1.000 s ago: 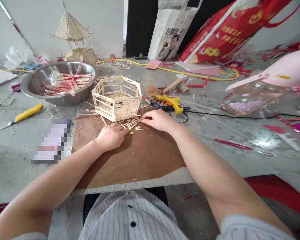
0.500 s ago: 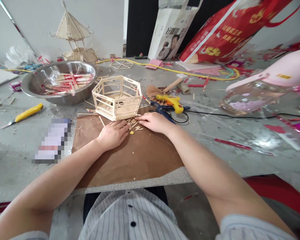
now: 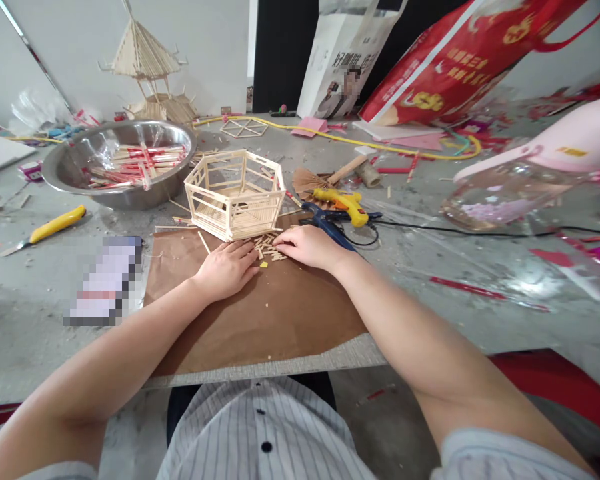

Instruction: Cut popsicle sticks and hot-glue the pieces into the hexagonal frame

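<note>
My left hand (image 3: 227, 271) lies palm down on the brown sheet (image 3: 260, 320), its fingers stretched out beside a small pile of short cut wooden sticks (image 3: 266, 247). On the pile's other side, my right hand (image 3: 307, 247) rests with fingers extended and their tips against the sticks; I see nothing held in it. Just behind both hands stands a six-sided open frame (image 3: 234, 200) built of thin wooden sticks. A tiny yellow scrap (image 3: 263, 265) lies in front of the pile.
Behind the right hand lie a blue and yellow glue gun (image 3: 343, 207) and a small brush (image 3: 330, 175). Left are a steel bowl (image 3: 120, 193) of wrapped sticks, a yellow-handled knife (image 3: 55, 225) and a blurred phone (image 3: 103, 280). A stick pagoda (image 3: 145, 60) stands behind.
The short sticks between my hands have shifted, and more of them show in the pile. My right fingers have bent slightly, while my left hand has barely moved.
</note>
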`<state>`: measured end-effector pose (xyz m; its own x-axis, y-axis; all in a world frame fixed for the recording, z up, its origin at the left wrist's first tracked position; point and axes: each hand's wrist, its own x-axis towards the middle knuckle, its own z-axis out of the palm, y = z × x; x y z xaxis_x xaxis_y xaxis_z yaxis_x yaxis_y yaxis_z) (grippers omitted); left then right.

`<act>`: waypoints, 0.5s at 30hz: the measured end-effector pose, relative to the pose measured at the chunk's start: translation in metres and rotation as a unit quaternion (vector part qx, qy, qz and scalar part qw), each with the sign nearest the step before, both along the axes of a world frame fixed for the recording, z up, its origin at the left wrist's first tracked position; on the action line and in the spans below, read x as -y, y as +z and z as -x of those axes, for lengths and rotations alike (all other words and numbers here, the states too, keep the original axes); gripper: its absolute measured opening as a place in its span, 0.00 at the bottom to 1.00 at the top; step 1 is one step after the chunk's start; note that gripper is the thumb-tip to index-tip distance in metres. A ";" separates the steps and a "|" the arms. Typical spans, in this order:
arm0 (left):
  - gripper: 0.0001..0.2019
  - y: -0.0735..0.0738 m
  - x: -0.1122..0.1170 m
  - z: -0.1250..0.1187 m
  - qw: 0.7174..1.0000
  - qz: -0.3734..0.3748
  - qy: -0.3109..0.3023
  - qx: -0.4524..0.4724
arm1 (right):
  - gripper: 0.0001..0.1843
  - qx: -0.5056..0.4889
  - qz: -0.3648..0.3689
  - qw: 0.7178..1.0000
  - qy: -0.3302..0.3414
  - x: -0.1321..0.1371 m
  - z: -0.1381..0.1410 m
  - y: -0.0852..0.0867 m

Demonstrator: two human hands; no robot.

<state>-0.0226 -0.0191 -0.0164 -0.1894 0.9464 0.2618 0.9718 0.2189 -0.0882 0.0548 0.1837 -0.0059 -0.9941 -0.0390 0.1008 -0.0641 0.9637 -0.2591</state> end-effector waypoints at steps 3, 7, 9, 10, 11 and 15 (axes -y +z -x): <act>0.17 0.000 0.000 -0.001 1.000 -0.005 -0.002 -0.003 | 0.15 0.012 -0.014 1.000 -0.002 0.002 0.000 -0.001; 0.17 -0.002 -0.001 -0.002 1.000 -0.010 -0.008 -0.012 | 0.14 0.016 -0.016 1.000 -0.011 0.005 -0.002 0.002; 0.16 -0.003 -0.001 -0.002 1.000 -0.016 -0.016 -0.018 | 0.13 0.017 -0.007 1.000 -0.024 0.007 -0.003 0.004; 0.16 -0.003 -0.001 -0.002 0.999 -0.021 -0.021 -0.022 | 0.12 0.019 -0.003 0.999 -0.031 0.008 -0.003 0.005; 0.15 -0.002 -0.001 -0.002 0.999 -0.025 -0.028 -0.027 | 0.11 0.023 0.001 0.999 -0.036 0.009 -0.004 0.006; 0.14 0.003 0.000 -0.007 0.998 -0.026 -0.042 -0.050 | 0.08 0.032 0.017 0.999 -0.039 0.010 -0.006 0.011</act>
